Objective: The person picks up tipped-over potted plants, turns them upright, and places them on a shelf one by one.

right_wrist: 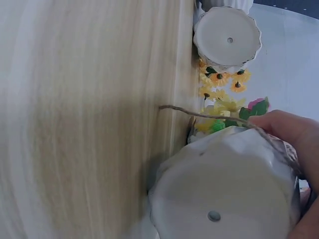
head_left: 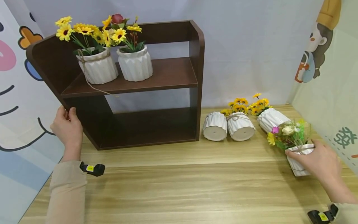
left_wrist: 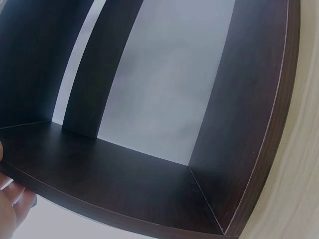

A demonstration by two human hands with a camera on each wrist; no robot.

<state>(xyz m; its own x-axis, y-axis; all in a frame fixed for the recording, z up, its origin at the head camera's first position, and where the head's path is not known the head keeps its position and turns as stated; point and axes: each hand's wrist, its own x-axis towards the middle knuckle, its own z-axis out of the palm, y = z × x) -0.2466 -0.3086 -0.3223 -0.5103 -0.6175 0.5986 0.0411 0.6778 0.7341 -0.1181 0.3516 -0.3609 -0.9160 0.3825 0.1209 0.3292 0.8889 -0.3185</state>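
Observation:
My left hand [head_left: 68,126] grips the front edge of the left side panel of a dark brown two-tier shelf [head_left: 156,119]. The left wrist view shows only some fingertips [left_wrist: 20,199] at that panel's edge. At the far right, my right hand [head_left: 325,160] holds a white flower pot [head_left: 297,165] between thumb and fingers near its twine-tied rim. The pot is tilted, with pink, white and yellow flowers [head_left: 288,132] leaning up and left. In the right wrist view its base, with a small drain hole [right_wrist: 214,216], faces the camera. Whether it touches the table cannot be told.
Two upright white pots [head_left: 135,63] of yellow and red flowers stand on the upper tier; a twine end hangs over its edge. Right of the shelf, several white pots [head_left: 241,128] lie on their sides on the wooden table [head_left: 179,183]. Printed panels [head_left: 335,102] border both sides.

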